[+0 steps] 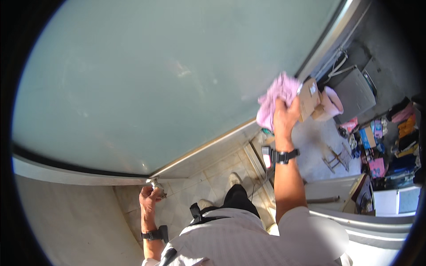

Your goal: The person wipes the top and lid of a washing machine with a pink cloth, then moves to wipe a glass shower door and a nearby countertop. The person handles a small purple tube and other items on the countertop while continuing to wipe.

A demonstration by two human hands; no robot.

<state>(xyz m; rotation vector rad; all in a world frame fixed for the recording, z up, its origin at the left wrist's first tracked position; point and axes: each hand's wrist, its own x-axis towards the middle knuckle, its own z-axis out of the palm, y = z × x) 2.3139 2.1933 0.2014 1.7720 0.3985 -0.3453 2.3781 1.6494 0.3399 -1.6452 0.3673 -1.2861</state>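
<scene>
A bunched pink cloth (279,96) is in my right hand (286,114), held at the lower right edge of a large frosted glass panel (159,89). From this angle I cannot tell how firmly the cloth presses on the glass. A pale metal frame (213,144) borders the panel. At the frame's lower corner, my left hand (148,197) has its fingers around a shiny metal fitting (155,185), which looks like a door handle. The fingers partly hide it. Both wrists wear black straps.
Tiled floor (193,189) lies under my feet, with a doorway track (256,163) on the right. Beyond it are a cardboard box (309,99), a pink bin (332,99), a small folding stool (337,158) and piled clothes (406,143). A plain wall (73,219) stands at left.
</scene>
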